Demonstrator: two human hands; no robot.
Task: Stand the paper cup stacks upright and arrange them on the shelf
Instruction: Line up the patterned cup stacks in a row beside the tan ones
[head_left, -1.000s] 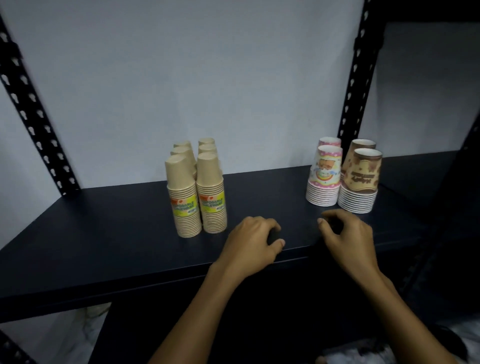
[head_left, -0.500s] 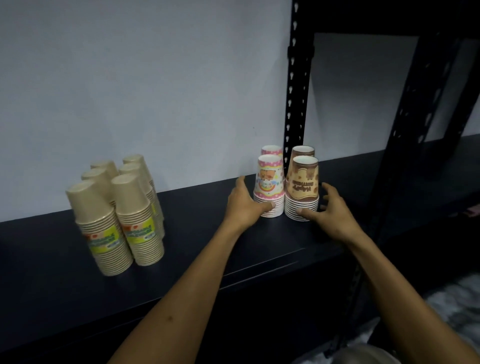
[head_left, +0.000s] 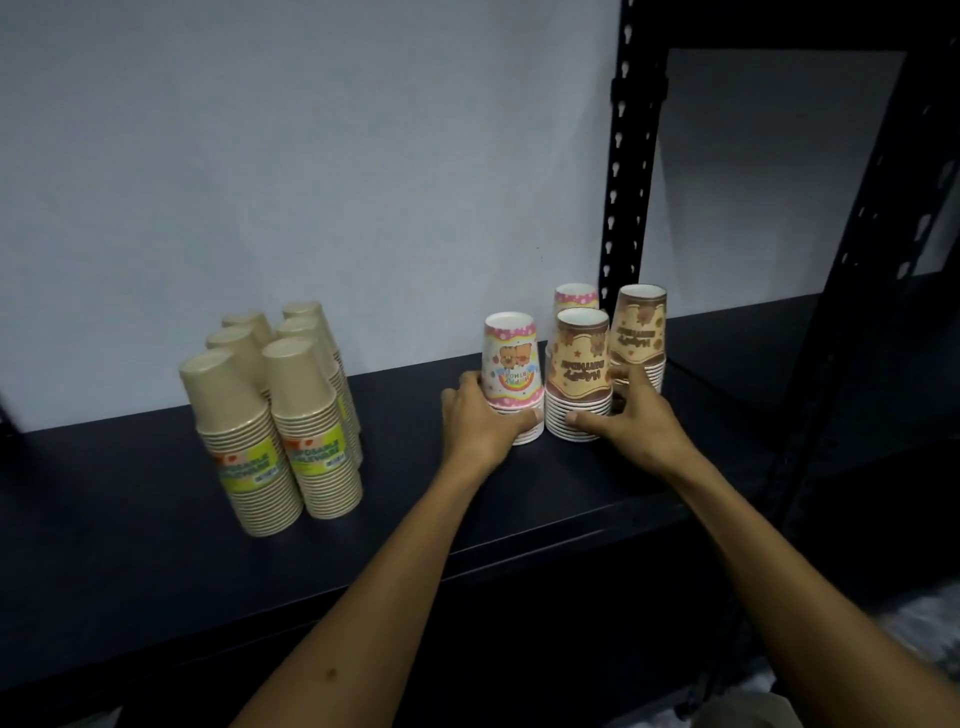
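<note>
Both hands are curled low around printed paper cup stacks on the dark shelf (head_left: 156, 545): the left hand (head_left: 480, 428) grips the pink cartoon stack (head_left: 511, 376), the right hand (head_left: 631, 421) the front brown stack (head_left: 581, 374). Best slide them by the base, slowly, keeping them upright; right of the plain kraft stacks (head_left: 275, 410) they look tidy.

Left hand (head_left: 485, 423) grips pink stack (head_left: 511, 374) at its base; right hand (head_left: 631, 418) grips front brown stack (head_left: 581, 371), just beside. Second pink stack (head_left: 574, 297) and brown stack (head_left: 640, 325) behind. Six kraft stacks (head_left: 291, 410) well apart, toward shelf's (head_left: 156, 545) left end. All upside down.
</note>
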